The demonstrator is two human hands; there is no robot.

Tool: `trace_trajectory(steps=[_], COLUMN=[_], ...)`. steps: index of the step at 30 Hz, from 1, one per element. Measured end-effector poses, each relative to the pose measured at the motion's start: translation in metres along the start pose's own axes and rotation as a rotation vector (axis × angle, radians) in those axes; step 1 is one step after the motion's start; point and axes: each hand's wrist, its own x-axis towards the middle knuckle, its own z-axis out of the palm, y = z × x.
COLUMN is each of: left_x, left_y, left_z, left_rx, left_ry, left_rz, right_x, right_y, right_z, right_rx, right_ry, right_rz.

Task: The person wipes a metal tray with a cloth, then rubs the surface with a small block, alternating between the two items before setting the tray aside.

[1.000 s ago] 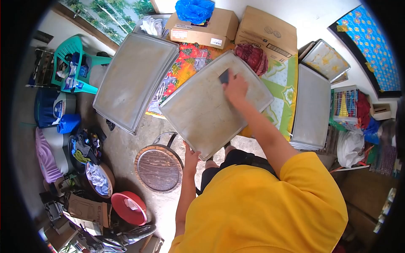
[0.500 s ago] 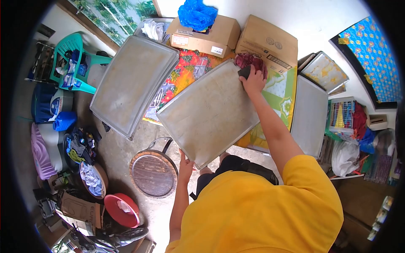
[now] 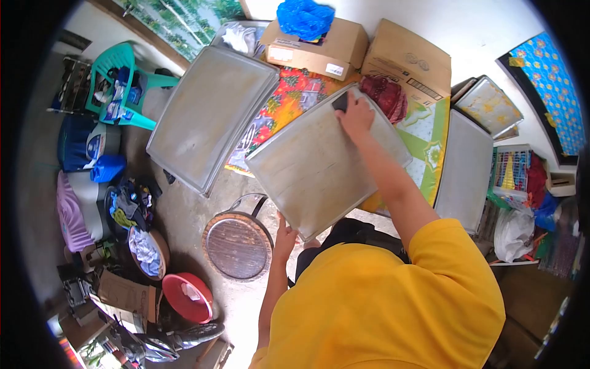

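A large metal baking tray (image 3: 319, 166) lies tilted across the table's near side, its surface dull with brownish stains. My right hand (image 3: 356, 118) is closed around a small dark rectangular pad (image 3: 340, 102), which rests on the tray near its far corner. At the tray's near corner, my left hand (image 3: 285, 237) grips the rim from the side. A dark red bundled cloth (image 3: 385, 98) sits just beyond the tray's far edge, to the right of my right hand.
Stacked trays (image 3: 212, 117) stand on the left; another tray (image 3: 464, 172) leans right. Cardboard boxes (image 3: 409, 58) line the wall behind the patterned tablecloth (image 3: 295, 98). On the floor are a round wooden stool (image 3: 238, 246) and a red basin (image 3: 187, 298). A green chair (image 3: 132, 80) stands far left.
My right hand has moved leftward along the tray with the dark pad, away from the red cloth toward the far corner. My left hand keeps its hold. The whole view has shifted slightly.
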Motion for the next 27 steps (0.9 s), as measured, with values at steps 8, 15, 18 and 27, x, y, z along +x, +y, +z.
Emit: trace_trajectory(steps=[8, 15, 18, 27], left_x=[0.003, 0.003, 0.006, 0.005], left_y=[0.002, -0.002, -0.007, -0.002], left_z=[-0.007, -0.013, -0.015, -0.020], left_rx=[-0.014, -0.029, -0.010, -0.069], left_ry=[-0.060, -0.127, -0.148, -0.251], left_rz=[-0.045, -0.015, -0.006, -0.020], right_x=[-0.109, -0.033, -0.051, -0.139], right_y=[-0.101, -0.050, -0.076, -0.157], right_z=[0.025, 0.017, 0.026, 0.028], right_rx=[0.158, -0.092, -0.014, 0.110], right_ry=[-0.126, -0.017, -0.043, -0.103], right_rz=[-0.385, 0.126, 0.208, -0.241])
